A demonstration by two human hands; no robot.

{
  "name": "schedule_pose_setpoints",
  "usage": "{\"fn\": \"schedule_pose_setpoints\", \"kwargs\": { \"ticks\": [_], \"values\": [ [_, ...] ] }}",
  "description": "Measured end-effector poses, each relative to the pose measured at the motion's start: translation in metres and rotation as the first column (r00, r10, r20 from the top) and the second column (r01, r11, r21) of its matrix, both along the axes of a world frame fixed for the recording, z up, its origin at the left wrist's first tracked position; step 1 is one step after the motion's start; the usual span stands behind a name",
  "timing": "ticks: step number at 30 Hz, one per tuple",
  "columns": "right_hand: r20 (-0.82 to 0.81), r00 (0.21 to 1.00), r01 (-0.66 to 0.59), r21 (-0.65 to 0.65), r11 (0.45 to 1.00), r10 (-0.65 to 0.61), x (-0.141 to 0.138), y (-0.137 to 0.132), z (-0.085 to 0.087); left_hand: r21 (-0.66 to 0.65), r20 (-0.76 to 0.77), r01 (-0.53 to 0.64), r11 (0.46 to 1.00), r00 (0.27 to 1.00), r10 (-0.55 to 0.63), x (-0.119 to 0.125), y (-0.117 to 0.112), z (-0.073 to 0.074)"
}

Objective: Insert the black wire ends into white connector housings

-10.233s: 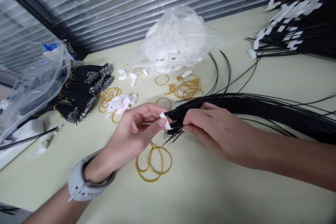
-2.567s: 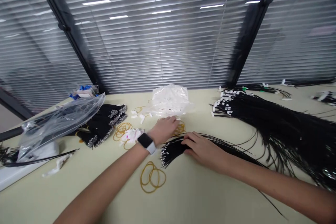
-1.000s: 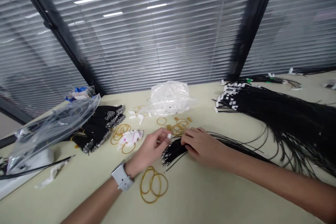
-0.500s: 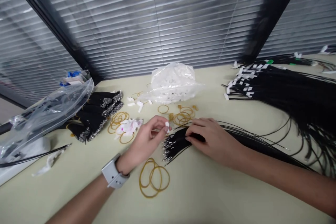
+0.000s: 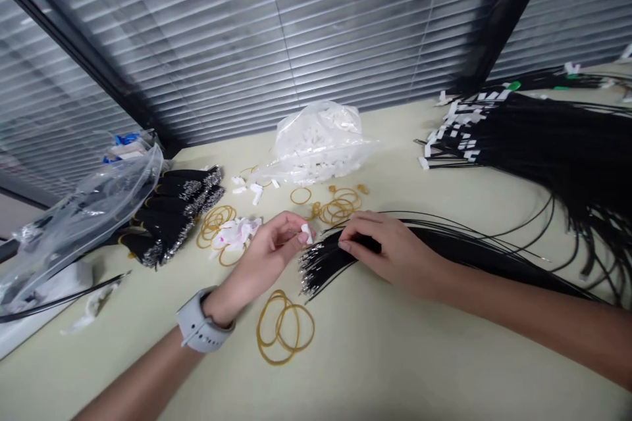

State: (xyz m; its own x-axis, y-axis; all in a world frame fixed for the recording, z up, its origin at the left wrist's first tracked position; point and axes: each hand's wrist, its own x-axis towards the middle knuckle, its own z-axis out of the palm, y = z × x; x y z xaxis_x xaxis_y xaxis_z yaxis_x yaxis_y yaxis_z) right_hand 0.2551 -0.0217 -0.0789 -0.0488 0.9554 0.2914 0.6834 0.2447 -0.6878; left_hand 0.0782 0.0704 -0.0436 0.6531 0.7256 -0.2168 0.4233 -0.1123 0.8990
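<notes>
My left hand [image 5: 261, 256], with a grey watch on the wrist, pinches a small white plastic connector [image 5: 307, 233] between thumb and fingertips. My right hand [image 5: 390, 250] rests on a loose bundle of thin black wires [image 5: 326, 262], with its fingers closed on the wires near their metal-tipped ends. The connector is held a short way left of those wire tips. The bundle runs off to the right under my right forearm.
A clear bag of white connectors [image 5: 318, 143] lies behind my hands, with rubber bands [image 5: 285, 329] scattered around. Banded black wire bundles [image 5: 172, 214] and a plastic bag [image 5: 83, 217] lie left. A large heap of finished wires [image 5: 543, 145] fills the right.
My left hand reached out to the bag of connectors and came back holding a white connector near the wire tips. My view has tilted down towards the table.
</notes>
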Motion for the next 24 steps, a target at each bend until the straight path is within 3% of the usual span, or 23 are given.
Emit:
{"fn": "schedule_pose_setpoints", "kwargs": {
  "ticks": [5, 13, 20, 24],
  "values": [
    [-0.083, 0.997, -0.004, -0.013, 1.000, 0.003, 0.0012, 0.0006, 0.0035, -0.032, 0.065, -0.065, 0.997, 0.996, 0.067, -0.0030, -0.0045, -0.0006],
    [0.095, 0.993, 0.039, 0.305, 0.952, -0.071, -0.0004, -0.0033, -0.0028, -0.050, 0.032, -0.028, 0.998, 0.999, 0.029, -0.0068, -0.0036, 0.0014],
    [0.166, 0.978, 0.061, 0.342, 0.938, -0.125, -0.0019, -0.0055, -0.0019, -0.217, 0.089, -0.016, 0.976, 0.995, 0.036, -0.0051, -0.0091, -0.0032],
    [0.188, 0.973, 0.066, 0.343, 0.937, -0.137, -0.0017, -0.0065, -0.0019, -0.235, 0.119, -0.021, 0.972, 0.992, 0.051, -0.0043, -0.0098, -0.0060]
  ]
}}
